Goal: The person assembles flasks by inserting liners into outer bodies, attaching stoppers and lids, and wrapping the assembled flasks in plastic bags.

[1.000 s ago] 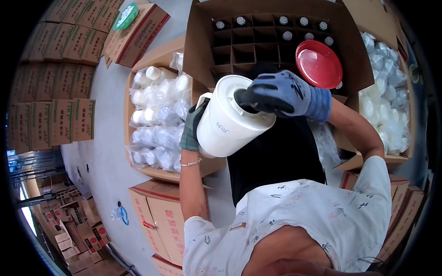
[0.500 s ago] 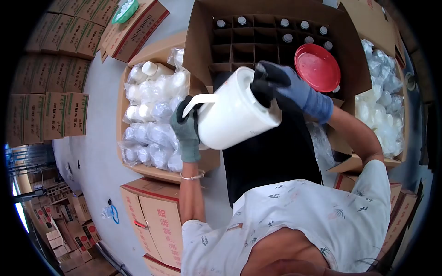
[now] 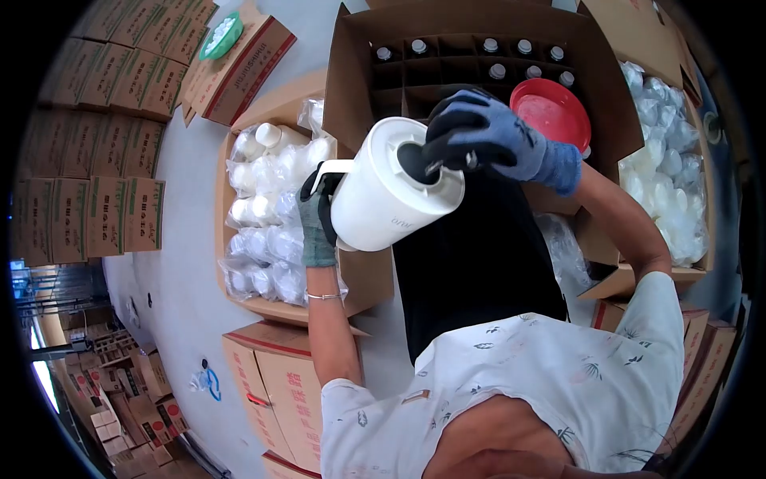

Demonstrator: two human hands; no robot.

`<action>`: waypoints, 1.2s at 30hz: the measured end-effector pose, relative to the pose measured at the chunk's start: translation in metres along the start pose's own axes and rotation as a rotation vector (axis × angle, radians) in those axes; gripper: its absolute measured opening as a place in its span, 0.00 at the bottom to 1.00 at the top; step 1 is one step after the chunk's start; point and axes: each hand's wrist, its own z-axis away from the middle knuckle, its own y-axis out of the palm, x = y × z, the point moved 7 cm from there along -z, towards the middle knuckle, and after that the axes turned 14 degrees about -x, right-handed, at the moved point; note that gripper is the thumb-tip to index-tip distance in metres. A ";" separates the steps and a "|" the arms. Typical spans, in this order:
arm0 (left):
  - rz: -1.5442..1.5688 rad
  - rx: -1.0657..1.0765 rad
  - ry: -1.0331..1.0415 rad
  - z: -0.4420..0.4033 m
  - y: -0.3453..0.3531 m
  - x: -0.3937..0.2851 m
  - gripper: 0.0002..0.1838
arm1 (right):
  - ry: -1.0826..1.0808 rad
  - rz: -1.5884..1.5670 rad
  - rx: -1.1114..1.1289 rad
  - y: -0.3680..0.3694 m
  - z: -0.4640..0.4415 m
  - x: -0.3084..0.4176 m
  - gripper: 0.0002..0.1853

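My left hand (image 3: 321,209), in a grey-green and black glove, is closed on a white jug (image 3: 383,207) by its handle side. The jug is tilted, and its round end with a dark opening faces up and right. At that end is my right hand (image 3: 487,137), in a blue and black glove. Its fingers are curled together at the opening's edge; what they pinch, if anything, is hidden. Beyond the hands stands a cardboard box (image 3: 339,88) with dividers, holding several bottles (image 3: 491,45) with pale caps. A red plastic bowl (image 3: 550,112) rests on its right part.
Open boxes of plastic-wrapped white bottles stand at left (image 3: 267,199) and right (image 3: 666,168). Closed cartons (image 3: 287,383) are beside my left arm. A green bowl (image 3: 222,36) with small white pieces sits on a carton. Stacked cartons (image 3: 104,144) line the far left.
The jug has shifted slightly left, its open end now turned more toward me. My right hand has moved back a little from the opening, uncovering more of it.
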 end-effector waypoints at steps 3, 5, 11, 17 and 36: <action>0.021 0.075 -0.094 -0.002 0.002 0.011 0.14 | -0.191 0.082 0.082 0.022 0.004 0.011 0.17; -0.007 0.052 -0.111 -0.005 -0.002 0.019 0.14 | -0.123 0.073 0.085 0.024 0.009 0.003 0.23; -0.129 0.037 0.012 0.001 0.006 -0.004 0.15 | -0.060 0.183 0.113 0.035 0.021 -0.002 0.33; -0.082 -0.260 0.409 0.045 0.015 -0.057 0.12 | 0.809 -0.161 -0.151 0.046 0.056 -0.057 0.21; -0.471 0.830 1.314 0.108 0.118 -0.104 0.21 | 1.270 0.766 -0.107 -0.131 0.382 -0.305 0.18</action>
